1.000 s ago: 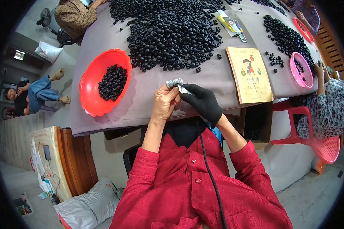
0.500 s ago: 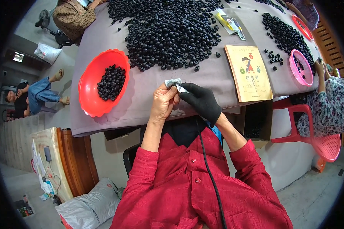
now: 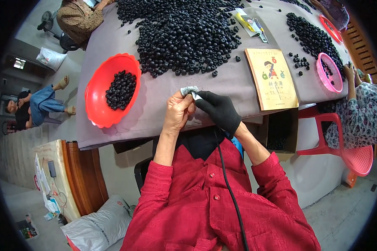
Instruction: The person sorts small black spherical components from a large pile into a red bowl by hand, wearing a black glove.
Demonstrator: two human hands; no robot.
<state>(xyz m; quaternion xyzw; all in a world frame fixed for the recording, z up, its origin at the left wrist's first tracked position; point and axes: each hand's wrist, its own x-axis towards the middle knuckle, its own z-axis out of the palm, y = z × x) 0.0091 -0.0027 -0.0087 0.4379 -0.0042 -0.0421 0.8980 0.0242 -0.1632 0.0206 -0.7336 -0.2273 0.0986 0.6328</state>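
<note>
Little change over the last second: scene drifts slightly left in view, likely head motion. Left hand [image 3: 179, 109], silver wrap [image 3: 188, 90] on a finger, stays curled against the gloved right hand [image 3: 200, 99]. Right is clamped on a small white piece [image 3: 196, 96], held at the surface's [image 3: 234, 94] near edge; left's grip hidden, can't tell. Black beads [image 3: 186, 48] and red bowl [image 3: 95, 100] look undisturbed, so work remains at the fingertips.
</note>
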